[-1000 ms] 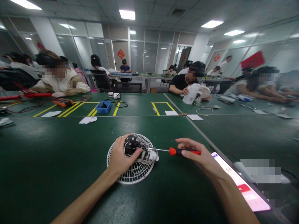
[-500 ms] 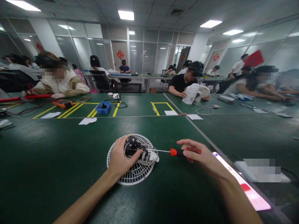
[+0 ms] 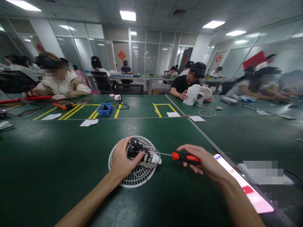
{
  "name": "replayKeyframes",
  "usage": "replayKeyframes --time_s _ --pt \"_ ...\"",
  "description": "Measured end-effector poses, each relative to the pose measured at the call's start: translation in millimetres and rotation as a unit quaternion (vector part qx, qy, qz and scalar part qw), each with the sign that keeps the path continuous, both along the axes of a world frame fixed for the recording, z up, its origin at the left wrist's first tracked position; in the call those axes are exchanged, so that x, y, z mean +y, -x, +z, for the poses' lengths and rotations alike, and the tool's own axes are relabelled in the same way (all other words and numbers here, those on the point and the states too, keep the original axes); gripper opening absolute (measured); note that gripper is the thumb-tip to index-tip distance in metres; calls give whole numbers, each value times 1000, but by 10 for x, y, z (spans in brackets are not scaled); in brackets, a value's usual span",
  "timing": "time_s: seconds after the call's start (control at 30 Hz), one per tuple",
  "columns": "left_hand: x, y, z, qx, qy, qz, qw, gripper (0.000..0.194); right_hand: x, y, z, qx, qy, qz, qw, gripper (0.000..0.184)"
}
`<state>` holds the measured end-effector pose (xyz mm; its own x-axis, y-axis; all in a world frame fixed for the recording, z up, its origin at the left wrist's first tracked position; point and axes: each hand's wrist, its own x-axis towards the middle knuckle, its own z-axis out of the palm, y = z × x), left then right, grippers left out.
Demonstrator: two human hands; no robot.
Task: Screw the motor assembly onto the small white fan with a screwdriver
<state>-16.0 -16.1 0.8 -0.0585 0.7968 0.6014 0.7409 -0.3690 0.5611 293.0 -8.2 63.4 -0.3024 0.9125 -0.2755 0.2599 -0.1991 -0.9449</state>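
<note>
A round white fan grille [image 3: 137, 181] lies on the green table, with a black fan motor assembly [image 3: 133, 147] and bundled white wires [image 3: 153, 157] on top. My left hand [image 3: 123, 159] is wrapped round the left side of the motor assembly, thumb across its front. From the right, my right hand [image 3: 201, 159] holds a red and black screwdriver [image 3: 187, 157] by the handle, its lower fingers partly spread. The screwdriver lies almost level, and its shaft reaches into the assembly beside my left thumb. Its tip is hidden among the parts.
A lit phone [image 3: 245, 186] lies right of my right forearm. Farther back are a blue bin [image 3: 104, 109], paper slips [image 3: 89, 122] and an orange meter [image 3: 63, 104]. Across the table a person [image 3: 187, 83] handles a white fan part [image 3: 191, 94]. Others sit around.
My right hand has shifted on the screwdriver handle, its fingers now lower and more of the handle showing. The left hand and fan parts stay put. The person opposite has tilted the white part.
</note>
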Motion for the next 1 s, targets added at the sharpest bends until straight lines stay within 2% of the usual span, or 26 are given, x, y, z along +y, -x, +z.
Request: replayKeyframes --time_s 0.23,0.43,0.53,0.63,0.83,1.0 --pt "5 12 -11 9 -6 0 1000 56 53 -54 -45 -41 -84 -6 996 41" --pt "0 8 -1 9 -7 1 1000 56 71 -89 -35 -26 -157 -24 987 31" --pt "1 7 -1 8 -5 2 1000 55 67 -85 -32 -18 -168 -15 986 32" --pt "0 8 1 6 -7 2 1000 55 47 -43 -30 -3 -142 -11 990 38" --pt "0 1 6 2 -8 -2 1000 54 11 40 -22 -8 16 -12 1000 56" --pt "7 0 0 2 -3 -3 1000 55 32 5 -28 -16 4 0 1000 53"
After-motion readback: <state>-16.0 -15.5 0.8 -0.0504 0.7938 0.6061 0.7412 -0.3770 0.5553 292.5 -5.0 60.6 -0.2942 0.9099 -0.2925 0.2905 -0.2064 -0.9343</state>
